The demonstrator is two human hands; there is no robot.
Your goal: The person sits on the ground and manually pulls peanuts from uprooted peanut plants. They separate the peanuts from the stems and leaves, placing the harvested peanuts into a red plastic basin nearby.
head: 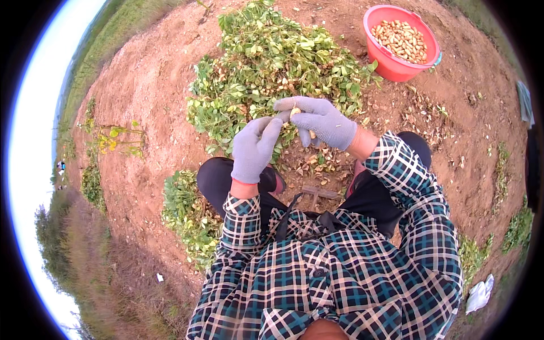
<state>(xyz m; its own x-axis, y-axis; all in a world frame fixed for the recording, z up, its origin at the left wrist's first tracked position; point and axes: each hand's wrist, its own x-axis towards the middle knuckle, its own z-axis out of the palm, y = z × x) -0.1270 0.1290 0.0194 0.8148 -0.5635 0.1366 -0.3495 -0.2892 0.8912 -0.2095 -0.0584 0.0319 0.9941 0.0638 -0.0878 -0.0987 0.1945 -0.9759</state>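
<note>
My right hand [324, 121], in a light grey knit glove, pinches a peanut pod [295, 111] between thumb and fingers. Part of another pale pod [313, 134] shows under that hand, against the curled fingers. My left hand [255, 146], gloved alike, comes up from the left, its fingertips close beside the held pod; whether they grip a bit of it is hidden. Both hands are over the near edge of a heap of pulled peanut plants [276, 63], green and yellowing leaves with pods among the stems.
A red plastic tub [395, 70] of peanuts [401, 40] stands at the far right of the heap. A smaller plant pile [191, 216] lies by my left knee. Fallen leaves [323, 163] litter the soil between my feet. A white bag [480, 294] lies at lower right.
</note>
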